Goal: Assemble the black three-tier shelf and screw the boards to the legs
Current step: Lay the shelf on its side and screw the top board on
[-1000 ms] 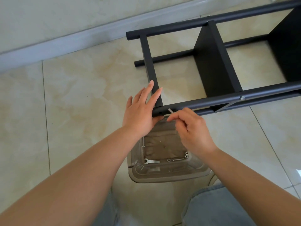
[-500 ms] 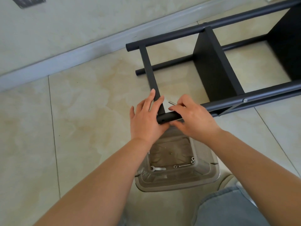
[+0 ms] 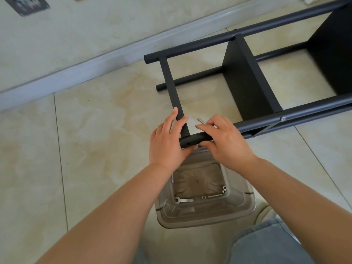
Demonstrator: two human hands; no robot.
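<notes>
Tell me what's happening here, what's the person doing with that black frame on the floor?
A person is assembling a black shelf lying on its side on the tile floor. The left hand steadies the end crosspiece with straight fingers; the right hand grips the near leg beside it, a thin metal piece poking out past its fingers. The hole at that leg's end is empty, while a screw farther along is in. A clear bin below holds a wrench and loose hardware.

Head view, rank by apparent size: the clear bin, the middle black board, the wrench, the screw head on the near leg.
1. clear bin, though nearer the camera, so its lead over the board is unsure.
2. middle black board.
3. wrench.
4. screw head.
</notes>
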